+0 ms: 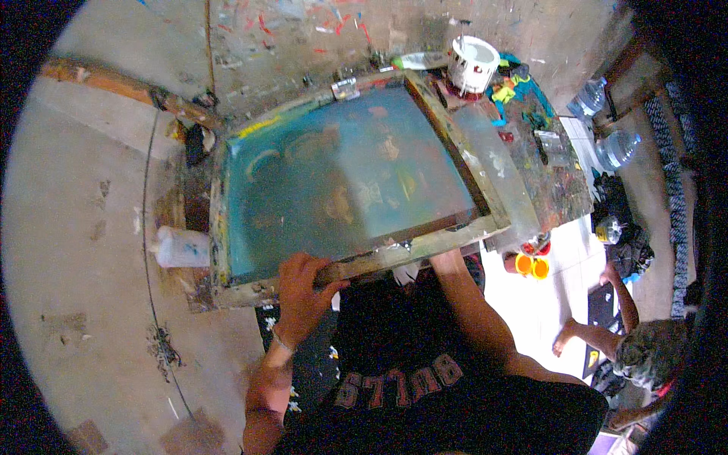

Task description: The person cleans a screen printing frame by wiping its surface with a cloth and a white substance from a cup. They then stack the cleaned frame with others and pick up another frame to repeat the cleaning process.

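Clothing: the person wears a black shirt (485, 413) with a print on the chest.
Left hand: the left hand (302, 288) has its grip clamped on the near bar of a wood-framed rectangular screen (356, 186) with a blue-grey, paint-stained surface.
Right hand: the right forearm (489, 326) goes under the same bar; the right hand is hidden there, so I cannot tell whether its grip is apart or together.
Screen: it is directly in front of the person; what bears it underneath is not clear.
Left side: a whitish plastic container with blue stains (182, 249) is just beside the frame.
Right side: two round orange-yellow cups (540, 268) show near the close right corner, and another person (652, 353) is farther to the right.
Table: behind these cups is a paint-marked table (565, 186); at its far end are a white plastic bucket (472, 70) and a teal and yellow cloth (506, 92).
Background: a grey wall (303, 34) carries red paint marks.
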`<state>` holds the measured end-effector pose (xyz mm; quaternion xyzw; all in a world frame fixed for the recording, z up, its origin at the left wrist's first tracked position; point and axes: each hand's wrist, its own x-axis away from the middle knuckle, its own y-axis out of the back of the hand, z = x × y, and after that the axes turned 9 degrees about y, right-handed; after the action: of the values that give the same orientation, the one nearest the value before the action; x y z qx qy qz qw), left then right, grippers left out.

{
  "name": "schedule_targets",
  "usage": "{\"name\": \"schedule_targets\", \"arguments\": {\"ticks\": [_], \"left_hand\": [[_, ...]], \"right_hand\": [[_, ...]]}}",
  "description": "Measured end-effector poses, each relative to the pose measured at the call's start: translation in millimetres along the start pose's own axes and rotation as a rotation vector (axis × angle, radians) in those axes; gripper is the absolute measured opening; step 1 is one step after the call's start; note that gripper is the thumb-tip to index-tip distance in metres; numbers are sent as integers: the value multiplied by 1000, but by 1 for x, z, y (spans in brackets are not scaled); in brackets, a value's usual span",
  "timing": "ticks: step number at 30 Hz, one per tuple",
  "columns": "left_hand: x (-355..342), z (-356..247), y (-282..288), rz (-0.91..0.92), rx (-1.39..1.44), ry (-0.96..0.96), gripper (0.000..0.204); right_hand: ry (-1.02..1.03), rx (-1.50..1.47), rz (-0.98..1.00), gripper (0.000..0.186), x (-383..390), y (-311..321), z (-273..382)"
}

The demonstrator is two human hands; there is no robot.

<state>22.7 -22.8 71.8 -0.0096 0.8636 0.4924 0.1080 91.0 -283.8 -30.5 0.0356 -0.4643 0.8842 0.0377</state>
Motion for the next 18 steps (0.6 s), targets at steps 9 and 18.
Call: {"name": "schedule_targets", "arguments": {"ticks": [9, 18], "left_hand": [[-38, -29, 71, 5, -8, 36, 42], [-102, -50, 127, -145, 133, 52, 33]], "right_hand": [[-122, 338, 19, 35, -71, -44, -172], [211, 1047, 58, 22, -5, 14, 17]]}}
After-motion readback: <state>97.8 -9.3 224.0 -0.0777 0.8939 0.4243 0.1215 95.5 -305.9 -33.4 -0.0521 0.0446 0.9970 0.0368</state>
